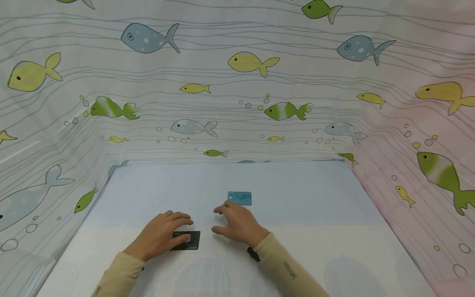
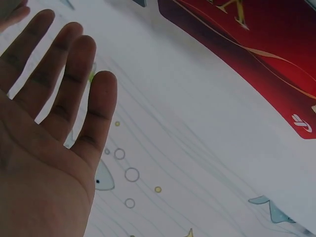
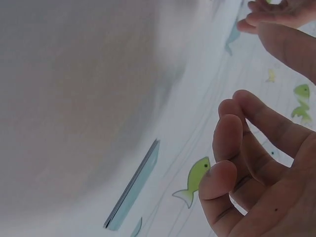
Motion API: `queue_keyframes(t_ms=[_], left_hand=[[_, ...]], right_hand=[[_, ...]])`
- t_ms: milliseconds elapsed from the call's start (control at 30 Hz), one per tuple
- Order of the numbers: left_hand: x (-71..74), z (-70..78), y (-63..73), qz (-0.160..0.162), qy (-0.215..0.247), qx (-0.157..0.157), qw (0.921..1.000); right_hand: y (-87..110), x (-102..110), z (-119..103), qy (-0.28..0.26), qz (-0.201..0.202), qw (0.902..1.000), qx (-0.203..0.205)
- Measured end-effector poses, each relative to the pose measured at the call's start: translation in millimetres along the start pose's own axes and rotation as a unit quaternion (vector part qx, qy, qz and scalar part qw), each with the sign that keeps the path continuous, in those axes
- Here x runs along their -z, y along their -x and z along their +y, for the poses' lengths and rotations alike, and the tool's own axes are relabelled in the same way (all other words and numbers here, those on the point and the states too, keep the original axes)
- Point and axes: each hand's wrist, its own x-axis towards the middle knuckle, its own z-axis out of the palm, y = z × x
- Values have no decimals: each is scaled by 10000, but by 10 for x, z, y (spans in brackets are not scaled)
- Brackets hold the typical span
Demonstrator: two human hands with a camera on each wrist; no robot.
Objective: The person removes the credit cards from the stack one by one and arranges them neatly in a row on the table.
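My left hand (image 1: 163,229) hovers over a black card (image 1: 194,240) with a white mark, its thumb overlapping the card in the head view. Nothing is gripped in it; the left wrist view shows its fingers (image 2: 102,111) apart and nearly straight. A red card (image 2: 266,64) with gold lettering and a white logo fills the upper right of that view. My right hand (image 1: 239,225) is held over the surface, fingers loosely bent and thumb apart. Just beyond its fingertips lies a teal card (image 1: 243,199) marked VIP, partly covered by the hand.
A pale table (image 1: 297,194) carries the cards. Around its back and sides hangs a white fabric wall (image 1: 237,90) printed with fish, bubbles and wavy lines. A dark band (image 1: 254,254) sits at the right wrist.
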Motion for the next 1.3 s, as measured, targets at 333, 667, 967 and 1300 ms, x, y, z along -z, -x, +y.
queue_keyframes(t_ms=[333, 667, 967, 1300], left_hand=[[-108, 76, -305, -11, 144, -81, 9999], [-217, 84, -541, -131, 113, 167, 9997], [-332, 40, -665, -331, 137, 460, 9983], [-394, -13, -853, -398, 196, 431, 9981]], right_hand=[[63, 70, 230, -93, 126, 9996, -228], [143, 139, 453, -375, 332, 9975, -500], [194, 191, 594, -312, 438, 9971, -532], [236, 240, 763, -283, 509, 9964, -623]])
